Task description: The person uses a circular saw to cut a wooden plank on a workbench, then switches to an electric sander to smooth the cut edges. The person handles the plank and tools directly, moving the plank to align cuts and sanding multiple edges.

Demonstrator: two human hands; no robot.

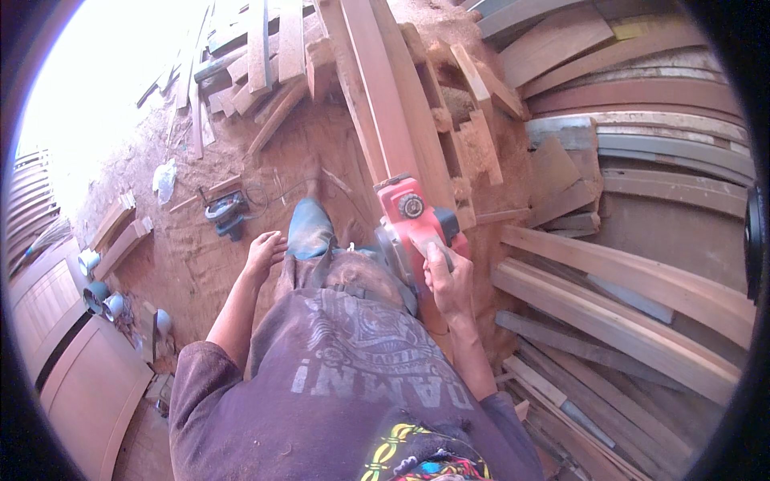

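Note:
My right hand is wrapped round the handle of a red electric planer with a round dial knob at its front. The planer rests on the near part of a long reddish-brown wooden beam, which runs away from me. Beside my left thigh, my left hand hangs in the air with its fingers loosely stretched, holding nothing.
On the sawdust-covered floor at left lies a dark blue power tool. Loose offcuts are strewn beyond it. Long boards are stacked at right, close to my right arm. Wooden door panels lie at lower left.

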